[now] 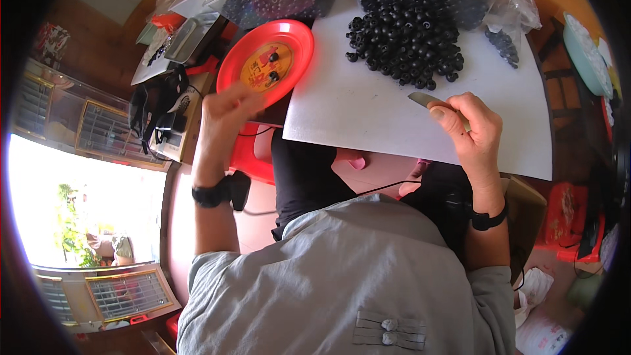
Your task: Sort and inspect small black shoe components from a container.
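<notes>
Head view: the right hand (476, 121) pinches a small knife with a short grey metal blade (419, 98) above a white rectangular board (355, 121); the knife's long axis runs roughly left–right, its tip pointing left and slightly away from the person. Black round beads (411, 39) lie heaped beyond it. The blurred left hand (230, 108), its finger state indeterminable, overlaps the near edge of a round red plate (305, 46) bearing two dark pieces (273, 57).
</notes>
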Demonstrator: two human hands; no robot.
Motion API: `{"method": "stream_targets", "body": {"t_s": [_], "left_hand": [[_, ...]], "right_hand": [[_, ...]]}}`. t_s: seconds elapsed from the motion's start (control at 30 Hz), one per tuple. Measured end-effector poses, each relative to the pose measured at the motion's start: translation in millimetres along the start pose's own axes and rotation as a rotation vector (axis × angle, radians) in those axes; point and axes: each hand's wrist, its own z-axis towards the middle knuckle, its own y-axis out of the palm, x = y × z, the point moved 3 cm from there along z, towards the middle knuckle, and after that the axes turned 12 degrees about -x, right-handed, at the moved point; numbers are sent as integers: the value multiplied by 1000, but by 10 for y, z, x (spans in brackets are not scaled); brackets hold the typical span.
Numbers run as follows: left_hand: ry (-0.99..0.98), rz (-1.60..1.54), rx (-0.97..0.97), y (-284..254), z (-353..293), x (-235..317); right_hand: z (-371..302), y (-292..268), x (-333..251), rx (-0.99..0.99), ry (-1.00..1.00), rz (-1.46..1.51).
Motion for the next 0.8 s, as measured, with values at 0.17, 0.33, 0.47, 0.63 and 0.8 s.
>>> {"method": "stream_targets", "body": {"t_s": [0.17,0.33,0.47,0.63,0.8], "left_hand": [[-166,-41,-643,490,-562,-458],[103,287,-804,1431,-294,-1669],[-4,1098,-1017,1962,-134,-2108],[-67,1157,-999,2051,113,-2069],[-42,1118,-1046,2224,129,-1992]], "right_hand": [[35,17,-38,-12,-9,12],[39,35,-46,-22,-4,6],[9,48,-36,-4,15,-18],[-15,63,-65,15,-63,-169],[-24,45,-40,24,-74,-225]]}}
